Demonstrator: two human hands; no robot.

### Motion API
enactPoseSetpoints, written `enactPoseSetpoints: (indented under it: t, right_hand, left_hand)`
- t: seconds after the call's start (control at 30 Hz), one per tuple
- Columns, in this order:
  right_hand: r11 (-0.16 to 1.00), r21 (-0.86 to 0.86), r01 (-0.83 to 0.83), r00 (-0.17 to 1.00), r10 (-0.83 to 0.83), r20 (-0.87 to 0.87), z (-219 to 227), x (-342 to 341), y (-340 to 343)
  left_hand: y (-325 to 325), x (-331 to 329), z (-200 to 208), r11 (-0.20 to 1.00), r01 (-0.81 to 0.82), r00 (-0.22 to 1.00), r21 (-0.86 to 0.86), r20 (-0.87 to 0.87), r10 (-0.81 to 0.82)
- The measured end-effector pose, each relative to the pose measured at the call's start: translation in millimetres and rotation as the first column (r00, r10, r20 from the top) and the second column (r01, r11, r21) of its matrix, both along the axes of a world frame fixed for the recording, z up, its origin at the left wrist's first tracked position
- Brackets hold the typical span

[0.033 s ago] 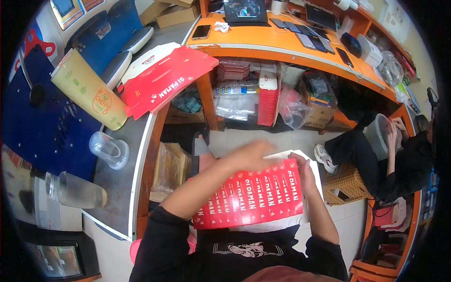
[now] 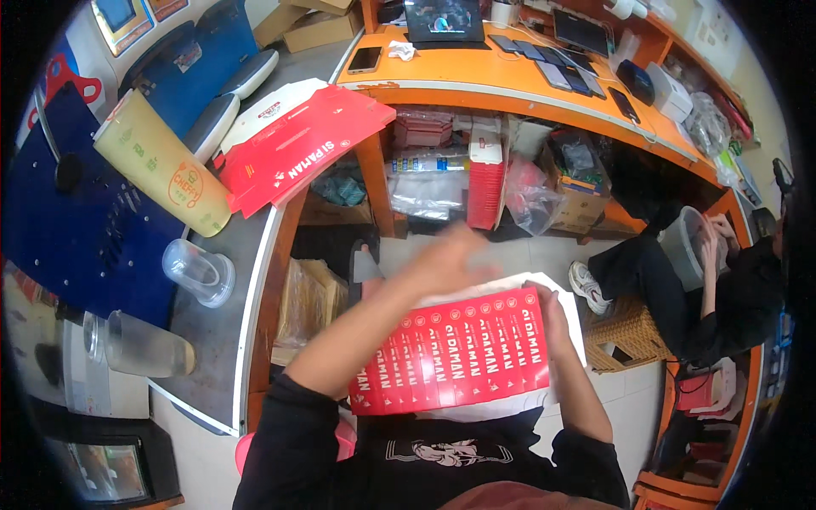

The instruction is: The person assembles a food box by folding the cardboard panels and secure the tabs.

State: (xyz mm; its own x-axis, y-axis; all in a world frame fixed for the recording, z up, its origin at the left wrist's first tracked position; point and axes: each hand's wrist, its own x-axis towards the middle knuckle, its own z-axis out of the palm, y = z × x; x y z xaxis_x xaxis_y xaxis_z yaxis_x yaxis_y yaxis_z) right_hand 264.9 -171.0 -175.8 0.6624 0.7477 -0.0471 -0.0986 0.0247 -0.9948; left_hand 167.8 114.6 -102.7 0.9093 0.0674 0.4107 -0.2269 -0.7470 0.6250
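Cardboard sheets overlap, glossy, in the right hand.

The left hand is blurred; the left forearm reaches diagonally inward. The right hand curls above the right forearm.

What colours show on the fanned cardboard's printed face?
The cardboard is red with white print; head view.

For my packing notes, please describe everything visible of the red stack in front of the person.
The red stack looks like glossy cardboard sheets, fanned so that overlapping red strips repeat white lettering and small round emblems. White panels show beyond its upper and right edges. It lies before the person's black shirt. The right hand holds its right side; the left hand, blurred, is near its upper edge, contact unclear.
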Motion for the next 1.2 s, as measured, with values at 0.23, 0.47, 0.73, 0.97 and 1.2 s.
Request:
enactPoseSetpoints:
  t: [0.23,0.47,0.73,0.97,1.2]
  right_hand:
    - [0.988,-0.086,0.129,0.987,-0.119,0.106,-1,-13,-3]
    - [0.995,-0.055,0.088,0.994,-0.083,0.077,-9,-6,-5]
    - [0.998,-0.055,0.045,0.999,-0.044,0.013,0,-7,-7]
    - [0.993,-0.106,0.042,0.999,-0.043,-0.01,2,-7,-3]
    - [0.988,-0.145,0.06,0.998,-0.063,-0.022,10,-10,-3]
  left_hand:
    - [160,-53,112,0.238,-0.798,0.54,0.553,0.481,0.691]
    - [201,-67,134,0.689,-0.623,0.639,0.369,-0.268,0.721]
    - [215,-68,135,0.752,-0.583,0.683,0.308,-0.316,0.659]
    - [223,-74,144,0.778,-0.544,0.699,0.313,-0.344,0.627]
    - [177,-65,154,0.555,-0.539,0.673,0.634,-0.072,0.736]
